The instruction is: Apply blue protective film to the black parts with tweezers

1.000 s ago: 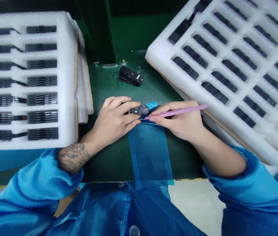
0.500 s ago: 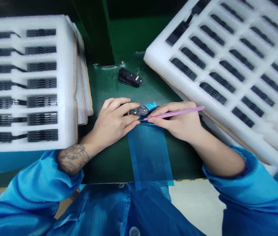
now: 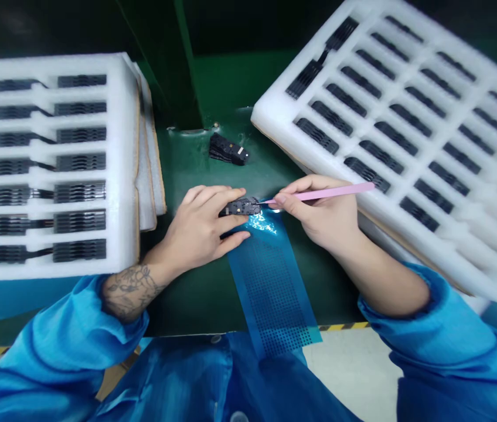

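My left hand [image 3: 202,225] pinches a small black component [image 3: 240,206] between thumb and fingers, just above the top end of a blue dotted film strip [image 3: 270,281]. The strip lies on the green table [image 3: 196,287] and hangs over its front edge. My right hand [image 3: 319,214] grips pink tweezers [image 3: 319,194], whose tip touches the right end of the component. Both sleeves are blue.
A white foam tray [image 3: 121,176] with rows of black parts stands at the left on a stack. A second, tilted foam tray [image 3: 389,135] with black parts fills the right. Another black part [image 3: 228,149] lies on the table behind my hands. A dark green post [image 3: 164,64] rises at the back.
The tweezers' tip has lifted from the strip's top end to the component's right end. The camera view has tilted, so everything sits a little lower in the picture.
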Motion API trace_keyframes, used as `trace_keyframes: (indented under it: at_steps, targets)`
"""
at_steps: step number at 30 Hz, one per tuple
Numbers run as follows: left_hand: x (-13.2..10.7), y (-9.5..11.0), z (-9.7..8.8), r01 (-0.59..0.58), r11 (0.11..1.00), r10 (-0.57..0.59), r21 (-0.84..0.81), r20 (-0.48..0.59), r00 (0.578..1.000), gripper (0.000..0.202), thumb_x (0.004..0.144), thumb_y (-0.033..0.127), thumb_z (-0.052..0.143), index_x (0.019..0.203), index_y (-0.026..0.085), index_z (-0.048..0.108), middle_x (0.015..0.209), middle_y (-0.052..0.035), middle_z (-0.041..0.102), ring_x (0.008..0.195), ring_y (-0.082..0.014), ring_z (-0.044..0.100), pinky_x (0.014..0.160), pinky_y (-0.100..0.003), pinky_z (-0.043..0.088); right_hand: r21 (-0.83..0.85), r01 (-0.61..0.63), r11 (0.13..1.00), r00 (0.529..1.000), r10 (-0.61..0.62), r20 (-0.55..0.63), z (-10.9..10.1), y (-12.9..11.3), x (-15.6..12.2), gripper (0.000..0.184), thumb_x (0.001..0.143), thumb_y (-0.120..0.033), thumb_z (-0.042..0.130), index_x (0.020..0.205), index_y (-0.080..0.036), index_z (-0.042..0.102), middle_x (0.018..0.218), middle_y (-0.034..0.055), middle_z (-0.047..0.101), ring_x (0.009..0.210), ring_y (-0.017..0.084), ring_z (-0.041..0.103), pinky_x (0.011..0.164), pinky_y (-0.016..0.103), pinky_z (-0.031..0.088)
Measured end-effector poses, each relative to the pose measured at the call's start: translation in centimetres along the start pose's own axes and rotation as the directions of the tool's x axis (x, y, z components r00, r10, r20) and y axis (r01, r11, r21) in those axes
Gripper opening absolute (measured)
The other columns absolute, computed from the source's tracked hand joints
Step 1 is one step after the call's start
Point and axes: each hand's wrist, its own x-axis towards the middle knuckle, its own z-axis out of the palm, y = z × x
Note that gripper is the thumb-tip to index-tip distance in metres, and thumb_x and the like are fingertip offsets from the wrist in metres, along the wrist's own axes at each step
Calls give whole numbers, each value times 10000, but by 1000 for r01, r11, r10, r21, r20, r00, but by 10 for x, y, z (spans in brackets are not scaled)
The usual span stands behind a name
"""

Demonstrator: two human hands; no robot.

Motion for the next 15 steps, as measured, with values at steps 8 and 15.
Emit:
trace_keyframes:
  at_steps: [8, 15]
  targets:
    - [7, 0, 3, 153, 982, -161, -108, -65, 985, 254, 936, 273, 679, 1159, 176, 608, 1167, -73, 728, 1054, -214, 674, 916, -368, 554, -38, -9, 999, 1000, 8, -26, 3, -3, 0, 112, 777, -282, 826, 727, -227, 742, 689, 38, 752, 587, 175, 666, 509, 300, 500]
    - [10, -3, 6, 99, 989, -109, -112, -80, 991, 53, 936, 218, 670, 972, 181, 657, 1086, -41, 751, 985, -184, 676, 882, -326, 577, -14, -22, 1000, 1000, 22, -15, 6, 0, 2, 109, 782, -275, 822, 745, -204, 748, 724, 42, 768, 638, 171, 707, 572, 285, 547]
